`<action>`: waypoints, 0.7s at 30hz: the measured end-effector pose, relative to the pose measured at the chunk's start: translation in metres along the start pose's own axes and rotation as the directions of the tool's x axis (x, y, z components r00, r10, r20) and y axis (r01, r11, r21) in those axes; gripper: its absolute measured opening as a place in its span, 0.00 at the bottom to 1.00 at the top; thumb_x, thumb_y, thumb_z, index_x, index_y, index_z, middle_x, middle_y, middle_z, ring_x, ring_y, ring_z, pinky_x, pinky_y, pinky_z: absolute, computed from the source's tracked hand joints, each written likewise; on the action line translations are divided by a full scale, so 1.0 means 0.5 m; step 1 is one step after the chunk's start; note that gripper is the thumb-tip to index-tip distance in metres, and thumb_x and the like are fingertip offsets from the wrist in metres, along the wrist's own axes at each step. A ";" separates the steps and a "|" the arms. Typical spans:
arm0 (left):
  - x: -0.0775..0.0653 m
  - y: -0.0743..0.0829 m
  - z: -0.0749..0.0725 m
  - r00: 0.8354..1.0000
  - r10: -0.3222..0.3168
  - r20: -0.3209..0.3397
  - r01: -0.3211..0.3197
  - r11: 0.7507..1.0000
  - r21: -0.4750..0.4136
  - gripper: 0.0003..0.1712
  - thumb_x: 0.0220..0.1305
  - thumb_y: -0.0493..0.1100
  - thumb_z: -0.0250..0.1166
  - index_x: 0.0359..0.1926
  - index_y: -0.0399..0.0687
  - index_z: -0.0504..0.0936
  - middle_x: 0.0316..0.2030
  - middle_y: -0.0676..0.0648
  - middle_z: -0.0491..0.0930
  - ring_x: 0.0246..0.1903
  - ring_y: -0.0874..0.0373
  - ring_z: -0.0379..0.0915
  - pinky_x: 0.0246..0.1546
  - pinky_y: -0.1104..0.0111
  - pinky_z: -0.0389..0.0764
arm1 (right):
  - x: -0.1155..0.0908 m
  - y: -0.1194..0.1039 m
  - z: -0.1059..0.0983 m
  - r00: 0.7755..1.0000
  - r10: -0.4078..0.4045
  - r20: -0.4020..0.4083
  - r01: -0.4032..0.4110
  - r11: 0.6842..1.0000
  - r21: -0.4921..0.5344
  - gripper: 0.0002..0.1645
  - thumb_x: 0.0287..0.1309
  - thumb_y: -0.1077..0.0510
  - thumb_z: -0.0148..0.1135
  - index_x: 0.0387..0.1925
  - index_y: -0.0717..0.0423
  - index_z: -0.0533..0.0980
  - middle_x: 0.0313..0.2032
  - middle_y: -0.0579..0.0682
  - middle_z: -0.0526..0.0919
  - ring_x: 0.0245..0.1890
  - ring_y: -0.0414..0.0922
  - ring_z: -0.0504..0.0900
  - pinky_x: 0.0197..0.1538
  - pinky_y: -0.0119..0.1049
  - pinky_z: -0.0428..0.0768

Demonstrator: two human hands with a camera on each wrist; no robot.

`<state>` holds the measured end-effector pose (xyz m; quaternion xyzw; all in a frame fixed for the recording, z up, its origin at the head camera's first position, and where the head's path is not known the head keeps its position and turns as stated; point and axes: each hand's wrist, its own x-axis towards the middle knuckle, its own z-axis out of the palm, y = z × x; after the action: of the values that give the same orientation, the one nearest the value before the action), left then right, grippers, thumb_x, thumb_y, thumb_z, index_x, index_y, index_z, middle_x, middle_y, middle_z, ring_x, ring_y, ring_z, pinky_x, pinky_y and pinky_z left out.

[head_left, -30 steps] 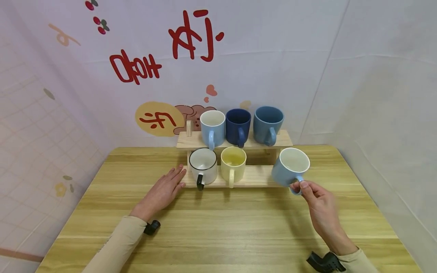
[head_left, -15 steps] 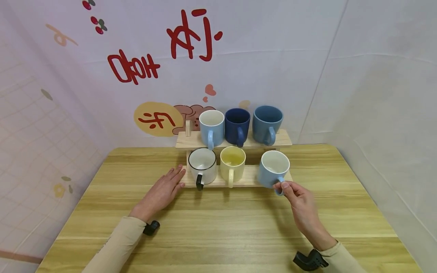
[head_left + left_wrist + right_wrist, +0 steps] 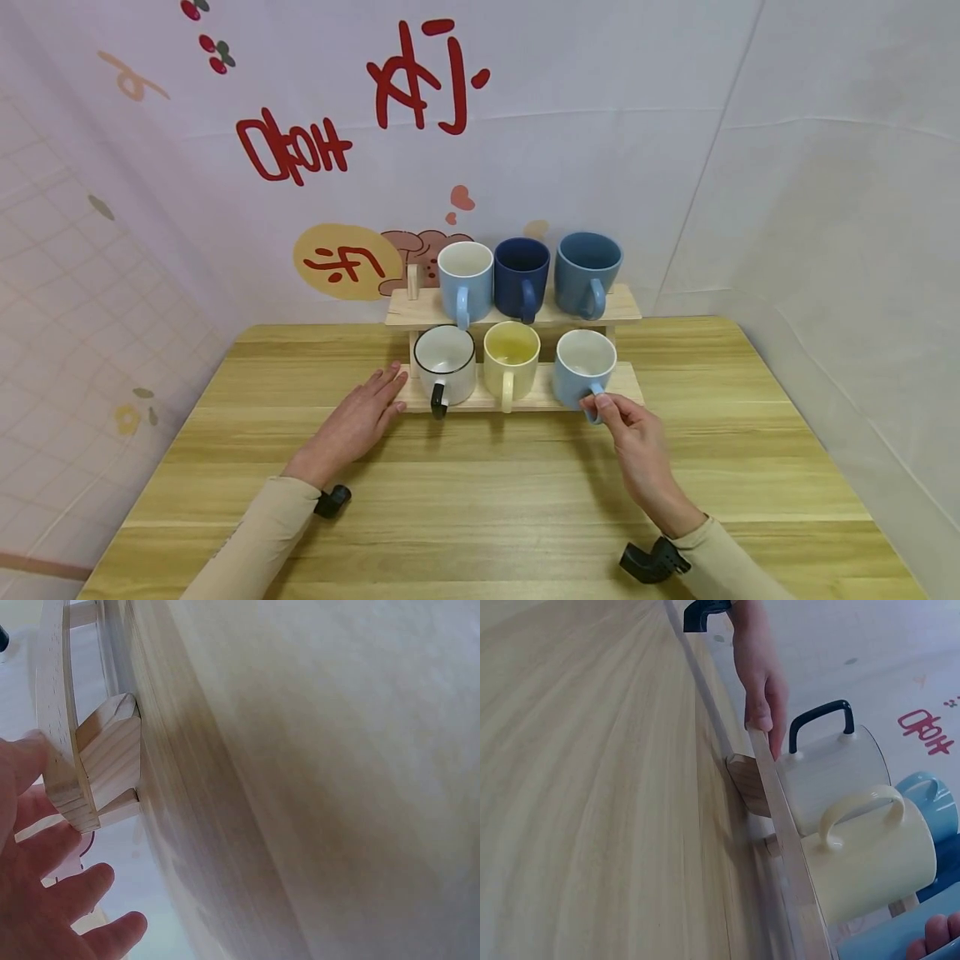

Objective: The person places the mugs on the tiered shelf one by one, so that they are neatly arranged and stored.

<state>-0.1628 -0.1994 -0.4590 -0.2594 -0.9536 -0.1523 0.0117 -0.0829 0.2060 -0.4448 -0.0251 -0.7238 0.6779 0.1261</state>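
My right hand (image 3: 637,446) pinches the handle of a light blue mug (image 3: 572,383) with a white inside. That mug stands upright at the right part of the lower shelf of a wooden two-tier rack (image 3: 628,385). In the right wrist view only a strip of the blue mug (image 3: 885,941) and a few fingertips (image 3: 937,934) show. My left hand (image 3: 354,425) rests on the left end of the lower shelf, fingers extended. The left wrist view shows its thumb at the shelf edge and the fingers (image 3: 82,892) spread past the board's end.
A white mug (image 3: 450,375) with black rim and handle and a yellow mug (image 3: 512,367) share the lower shelf. Above stand a light blue mug (image 3: 467,283), a navy mug (image 3: 521,279) and a grey-blue mug (image 3: 585,279). A printed cloth (image 3: 600,167) hangs behind the wooden table (image 3: 480,517).
My right hand has carried the light blue mug leftward, from over the shelf's right end to a spot beside the yellow mug. The left hand has stayed on the rack.
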 end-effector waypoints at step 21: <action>-0.004 0.001 0.005 1.000 0.003 -0.017 -0.003 1.000 -0.005 0.33 0.81 0.50 0.55 0.77 0.38 0.64 0.78 0.37 0.58 0.74 0.34 0.58 0.68 0.37 0.65 | 0.011 0.007 0.029 0.999 0.025 -0.030 -0.025 1.000 -0.007 0.22 0.78 0.55 0.57 0.47 0.74 0.83 0.41 0.53 0.90 0.45 0.40 0.85 0.54 0.27 0.79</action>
<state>-0.1607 -0.1991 -0.4613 -0.2594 -0.9527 -0.1571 0.0194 -0.0919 0.1932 -0.4481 -0.0448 -0.7241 0.6762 0.1284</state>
